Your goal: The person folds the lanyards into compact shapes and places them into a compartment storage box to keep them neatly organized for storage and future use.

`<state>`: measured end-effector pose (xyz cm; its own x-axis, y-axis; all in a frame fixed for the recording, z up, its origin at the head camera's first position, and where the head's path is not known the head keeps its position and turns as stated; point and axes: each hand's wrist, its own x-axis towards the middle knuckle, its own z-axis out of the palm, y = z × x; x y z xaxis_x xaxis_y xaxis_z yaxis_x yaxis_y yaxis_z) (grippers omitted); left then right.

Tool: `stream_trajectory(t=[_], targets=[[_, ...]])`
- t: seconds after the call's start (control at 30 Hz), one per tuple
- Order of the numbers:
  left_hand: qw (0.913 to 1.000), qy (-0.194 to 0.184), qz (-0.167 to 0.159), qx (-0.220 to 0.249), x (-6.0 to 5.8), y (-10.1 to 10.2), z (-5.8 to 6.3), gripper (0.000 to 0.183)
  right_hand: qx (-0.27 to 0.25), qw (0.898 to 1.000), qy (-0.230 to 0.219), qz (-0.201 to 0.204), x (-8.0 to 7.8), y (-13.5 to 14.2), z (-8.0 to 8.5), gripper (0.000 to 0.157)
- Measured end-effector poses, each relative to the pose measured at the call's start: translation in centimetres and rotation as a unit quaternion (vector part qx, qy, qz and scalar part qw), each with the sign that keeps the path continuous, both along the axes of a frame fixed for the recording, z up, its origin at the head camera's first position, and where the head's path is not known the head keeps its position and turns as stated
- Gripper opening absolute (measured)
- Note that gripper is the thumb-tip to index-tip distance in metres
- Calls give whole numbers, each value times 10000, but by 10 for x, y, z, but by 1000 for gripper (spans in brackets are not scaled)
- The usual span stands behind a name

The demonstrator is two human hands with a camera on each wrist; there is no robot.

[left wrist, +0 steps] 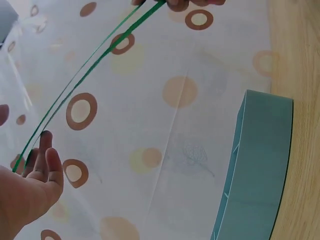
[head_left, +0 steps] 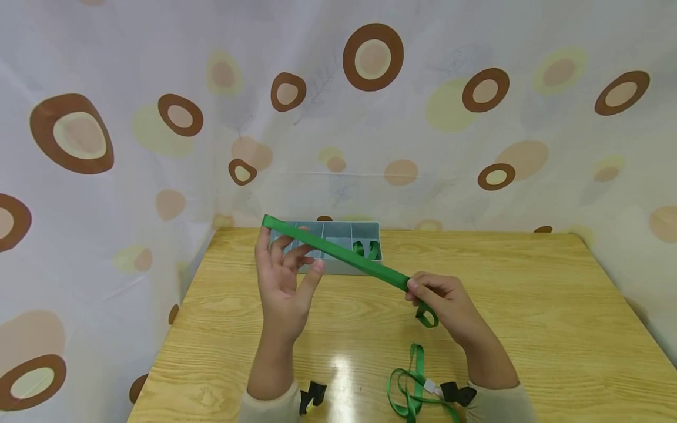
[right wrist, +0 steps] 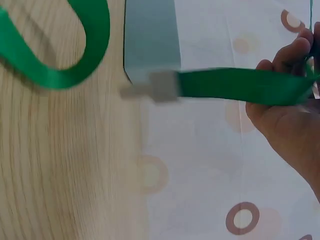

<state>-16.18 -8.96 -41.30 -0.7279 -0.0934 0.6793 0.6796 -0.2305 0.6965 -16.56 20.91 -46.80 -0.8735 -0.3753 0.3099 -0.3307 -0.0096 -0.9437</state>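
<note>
A green lanyard (head_left: 338,251) stretches slantwise between the two hands above the table. My right hand (head_left: 441,299) pinches its lower end between thumb and fingers, and a short curl hangs below the grip. Over the raised leftmost fingertip of my left hand (head_left: 282,282) passes the far loop, the other fingers being spread and loosely bent. Both strands of the band run side by side in the left wrist view. From the right hand in the right wrist view, the band (right wrist: 240,86) leads to a blurred whitish end fitting (right wrist: 162,87).
Behind the left hand stands a blue-grey compartment box (head_left: 338,267), with green ribbon (head_left: 374,251) in its right compartment. Another green lanyard (head_left: 418,358) with a white fitting (head_left: 431,386) lies near the front of the wooden table (head_left: 529,305). A patterned curtain (head_left: 423,35) hangs behind.
</note>
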Motion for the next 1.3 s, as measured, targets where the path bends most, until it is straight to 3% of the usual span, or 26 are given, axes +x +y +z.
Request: stream_trajectory(t=[0.3, 0.43, 0.57, 0.7, 1.0, 1.3], targets=[[9982, -190, -5, 566, -3, -14, 4, 86, -169, 9998, -21, 43, -1, 26, 2, 33], [9947, -320, 21, 980, -3, -18, 3, 90, -143, 9996, -92, -206, 0, 39, 2, 32], [9904, -519, 346, 1237, -4, -25, 3, 94, -20, 9988, -140, -458, 3, 51, 3, 33], [9864, -740, 721, 1276, -4, -29, 4, 96, -47, 9998, -35, -202, 3, 60, 3, 35], [9812, -817, 890, 1502, -6, -31, 2, 88, -97, 9986, -290, 431, 6, 71, 6, 32], [9700, -1255, 1228, 1682, -7, -34, 5, 69, 6, 9997, -162, 158, 8, 81, 7, 29]])
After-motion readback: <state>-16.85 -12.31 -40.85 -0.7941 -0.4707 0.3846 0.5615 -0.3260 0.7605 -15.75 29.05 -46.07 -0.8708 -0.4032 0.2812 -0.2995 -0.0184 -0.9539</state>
